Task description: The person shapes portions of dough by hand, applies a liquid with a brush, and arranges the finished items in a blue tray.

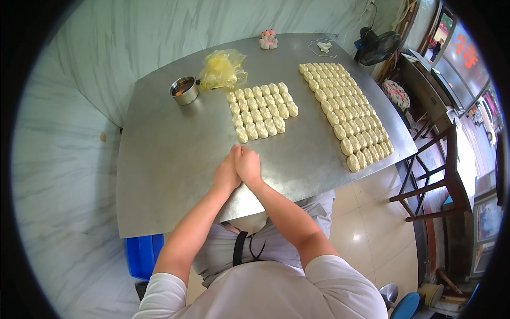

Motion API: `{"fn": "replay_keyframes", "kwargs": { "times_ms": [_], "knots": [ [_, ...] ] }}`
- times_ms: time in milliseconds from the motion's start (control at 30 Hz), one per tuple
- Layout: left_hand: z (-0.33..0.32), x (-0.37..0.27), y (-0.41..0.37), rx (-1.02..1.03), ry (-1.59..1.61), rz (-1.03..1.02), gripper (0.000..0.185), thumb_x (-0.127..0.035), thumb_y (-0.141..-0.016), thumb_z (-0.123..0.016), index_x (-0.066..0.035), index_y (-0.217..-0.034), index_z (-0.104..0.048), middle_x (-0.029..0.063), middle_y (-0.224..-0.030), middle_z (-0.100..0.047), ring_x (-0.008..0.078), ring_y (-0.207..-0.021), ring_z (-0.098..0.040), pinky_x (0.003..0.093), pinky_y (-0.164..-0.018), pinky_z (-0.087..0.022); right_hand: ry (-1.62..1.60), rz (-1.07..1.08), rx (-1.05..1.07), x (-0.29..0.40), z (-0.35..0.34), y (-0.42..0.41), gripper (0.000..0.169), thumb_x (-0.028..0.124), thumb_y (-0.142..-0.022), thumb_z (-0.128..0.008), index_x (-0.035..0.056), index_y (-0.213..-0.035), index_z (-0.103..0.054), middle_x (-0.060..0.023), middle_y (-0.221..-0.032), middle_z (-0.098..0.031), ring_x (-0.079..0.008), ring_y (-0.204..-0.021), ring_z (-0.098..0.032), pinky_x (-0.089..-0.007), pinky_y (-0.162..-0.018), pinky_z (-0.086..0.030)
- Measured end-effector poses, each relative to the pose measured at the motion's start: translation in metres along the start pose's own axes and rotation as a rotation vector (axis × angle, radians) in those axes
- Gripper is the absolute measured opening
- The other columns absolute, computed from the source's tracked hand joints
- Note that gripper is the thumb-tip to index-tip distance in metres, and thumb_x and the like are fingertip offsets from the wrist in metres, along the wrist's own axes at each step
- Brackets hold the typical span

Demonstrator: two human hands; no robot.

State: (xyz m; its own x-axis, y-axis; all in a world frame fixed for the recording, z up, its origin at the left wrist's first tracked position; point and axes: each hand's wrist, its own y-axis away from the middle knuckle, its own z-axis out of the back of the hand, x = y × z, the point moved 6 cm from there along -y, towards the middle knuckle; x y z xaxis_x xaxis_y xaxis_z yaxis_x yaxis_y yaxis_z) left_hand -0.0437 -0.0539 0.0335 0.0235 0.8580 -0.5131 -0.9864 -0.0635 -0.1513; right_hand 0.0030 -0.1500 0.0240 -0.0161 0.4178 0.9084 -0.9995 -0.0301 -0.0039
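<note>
My left hand (226,172) and my right hand (248,164) are pressed together over the metal table (167,167), thumbs side by side. Their fingers are curled, and whatever may lie between the palms is hidden. Just beyond my fingertips sits a smaller block of pale dough pieces (257,115), laid in several rows with the nearest row shorter. Over to the right, a larger block of similar dough pieces (346,107) runs from the far side towards the near right edge, its pieces packed tightly against each other.
Left of the smaller block stand a metal pot (184,91) with dark liquid and a crumpled yellowish plastic bag (224,71). A pink figurine (268,40), a white crumpled tissue (324,47) and a black fan (377,46) are farther back. Right of the table is a wooden chair (448,175).
</note>
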Motion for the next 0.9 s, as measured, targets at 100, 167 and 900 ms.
{"fn": "replay_keyframes", "kwargs": {
  "times_ms": [100,167,900],
  "knots": [
    [0.009,-0.008,-0.004,0.066,-0.039,0.057,0.05,-0.033,-0.106,-0.054,-0.007,-0.148,-0.047,0.0266,-0.126,-0.073,0.0484,-0.108,-0.073,0.0588,-0.088,-0.058,-0.134,-0.078,-0.044,-0.003,-0.003,0.002,0.054,0.047,-0.111,-0.056,-0.0018,-0.102,-0.08,-0.033,-0.098,-0.075,-0.0545,-0.098,-0.072,-0.0572,-0.089,-0.057],
    [0.014,-0.008,-0.006,0.125,-0.12,0.119,0.044,-0.031,-0.105,-0.055,-0.006,-0.142,-0.051,0.0269,-0.121,-0.074,0.0468,-0.104,-0.074,0.0579,-0.086,-0.059,-0.156,-0.116,-0.036,-0.002,-0.007,0.002,0.055,0.047,-0.11,-0.057,-0.0023,-0.102,-0.08,-0.0329,-0.098,-0.075,-0.0532,-0.098,-0.072,-0.0557,-0.089,-0.057],
    [-0.005,0.098,-0.013,-0.214,-0.163,0.105,0.026,-0.033,-0.095,-0.071,-0.009,-0.094,-0.061,0.016,-0.089,-0.074,0.042,-0.082,-0.072,0.0561,-0.067,-0.055,-0.396,0.287,0.525,0.075,0.071,0.061,0.028,0.025,-0.101,-0.071,-0.0009,-0.107,-0.081,-0.0057,-0.086,-0.077,-0.0122,-0.082,-0.066,-0.0298,-0.077,-0.054]
  ]
}}
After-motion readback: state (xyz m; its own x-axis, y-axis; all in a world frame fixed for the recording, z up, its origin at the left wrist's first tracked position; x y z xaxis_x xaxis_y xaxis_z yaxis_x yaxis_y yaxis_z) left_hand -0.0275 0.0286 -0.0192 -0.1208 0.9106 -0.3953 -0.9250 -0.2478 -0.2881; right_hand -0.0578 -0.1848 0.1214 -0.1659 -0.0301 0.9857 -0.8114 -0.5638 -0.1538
